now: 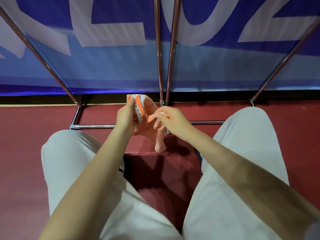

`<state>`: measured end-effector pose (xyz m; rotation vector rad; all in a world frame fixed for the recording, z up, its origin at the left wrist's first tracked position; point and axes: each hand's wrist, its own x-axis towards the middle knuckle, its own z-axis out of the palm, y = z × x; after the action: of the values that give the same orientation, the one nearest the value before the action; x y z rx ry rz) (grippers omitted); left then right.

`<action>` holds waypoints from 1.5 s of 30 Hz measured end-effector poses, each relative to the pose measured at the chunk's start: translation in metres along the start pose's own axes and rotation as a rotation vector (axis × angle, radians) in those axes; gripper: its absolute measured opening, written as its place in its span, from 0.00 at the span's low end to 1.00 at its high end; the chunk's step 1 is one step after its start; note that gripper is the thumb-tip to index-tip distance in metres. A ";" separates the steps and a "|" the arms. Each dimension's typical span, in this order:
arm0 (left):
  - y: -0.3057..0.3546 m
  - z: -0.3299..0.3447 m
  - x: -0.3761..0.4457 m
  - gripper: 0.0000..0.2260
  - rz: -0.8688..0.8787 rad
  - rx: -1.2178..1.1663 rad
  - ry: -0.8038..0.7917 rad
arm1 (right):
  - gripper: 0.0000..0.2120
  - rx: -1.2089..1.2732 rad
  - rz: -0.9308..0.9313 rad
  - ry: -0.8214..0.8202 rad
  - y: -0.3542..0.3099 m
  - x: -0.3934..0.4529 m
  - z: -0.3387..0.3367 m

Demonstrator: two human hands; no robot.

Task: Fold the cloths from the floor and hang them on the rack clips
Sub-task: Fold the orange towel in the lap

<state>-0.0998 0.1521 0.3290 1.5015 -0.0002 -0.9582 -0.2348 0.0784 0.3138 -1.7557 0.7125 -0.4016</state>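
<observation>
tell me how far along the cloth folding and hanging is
Done: the orange cloth is off the red floor, held up between the knees. In hand: the left hand grips its striped edge and the right hand pinches another edge; no neat fold yet. Left: finishing the fold and hanging it; the rack poles show, but no clips are in view.

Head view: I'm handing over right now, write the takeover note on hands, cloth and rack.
Left hand: grips the top edge of the orange terry cloth with the white striped border.
Right hand: pinches another edge of the same cloth; its lower end hangs down over the red floor.
Chrome tube rack: stands just ahead, in front of the blue banner; no clips in view.
Done: cloth lifted off the floor.
Left: finish folding it, then hang it on a clip. No other cloths in view.
</observation>
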 end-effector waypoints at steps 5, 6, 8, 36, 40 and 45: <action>-0.002 -0.002 0.002 0.15 -0.010 -0.013 -0.020 | 0.08 -0.141 -0.068 0.048 0.005 0.003 -0.005; -0.003 -0.002 0.002 0.15 0.007 -0.001 -0.015 | 0.08 -0.167 -0.082 0.053 0.006 0.003 -0.007; -0.004 -0.002 0.006 0.15 0.031 0.030 -0.002 | 0.08 -0.203 -0.106 0.065 0.006 0.004 -0.009; -0.037 0.007 -0.014 0.09 0.351 0.038 -0.182 | 0.05 0.009 -0.134 0.201 0.003 0.003 -0.005; -0.043 0.010 -0.016 0.10 0.367 0.080 -0.197 | 0.08 0.060 -0.123 0.199 -0.004 0.000 -0.006; -0.048 0.014 -0.016 0.11 0.391 0.098 -0.200 | 0.10 0.187 -0.131 0.169 -0.010 0.000 -0.009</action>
<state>-0.1434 0.1591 0.3000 1.4198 -0.4750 -0.7929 -0.2375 0.0738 0.3255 -1.6080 0.6585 -0.6908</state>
